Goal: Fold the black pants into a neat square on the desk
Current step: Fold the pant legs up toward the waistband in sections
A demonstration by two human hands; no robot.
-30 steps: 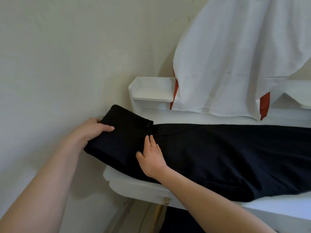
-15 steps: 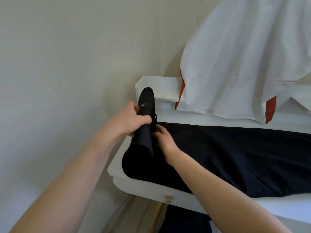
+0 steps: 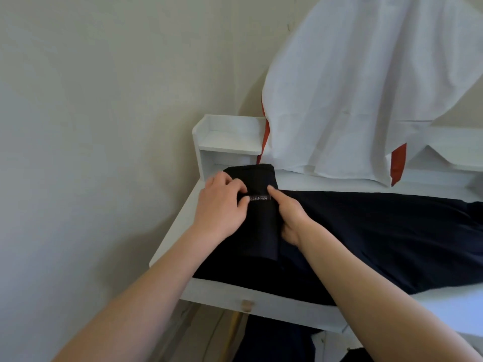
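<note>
The black pants (image 3: 366,239) lie lengthwise across the desk (image 3: 183,226), with part of the fabric hanging over the front edge above the drawer knob (image 3: 247,305). At the left end, a narrow flap (image 3: 261,226) is turned over onto the rest of the garment, and a small label (image 3: 260,198) is exposed on it.

The left hand (image 3: 222,207) rests on the left side of the flap. Its fingers are curled, and the fabric beside the label is pinched between thumb and fingertips. The right hand (image 3: 290,218) is set against the right edge of the flap. Its index finger is straight and pressed on the cloth at the crease, and nothing is seen to be gripped by it.

The material is judged to be light, soft and limp. No shape will be held unless the cloth is laid flat and pressed. A fairly smooth weave is suggested, so layers may slide over each other, and the overhanging portion may drag the piece towards the front edge.

Hold is best taken at the folded edge, at both corners, so that all layers are lifted together. Each crease should be flattened with an open palm before the next fold is made.

A white cloth (image 3: 352,100) hangs behind the desk, beside a small shelf unit (image 3: 227,142), and should not be caught
</note>
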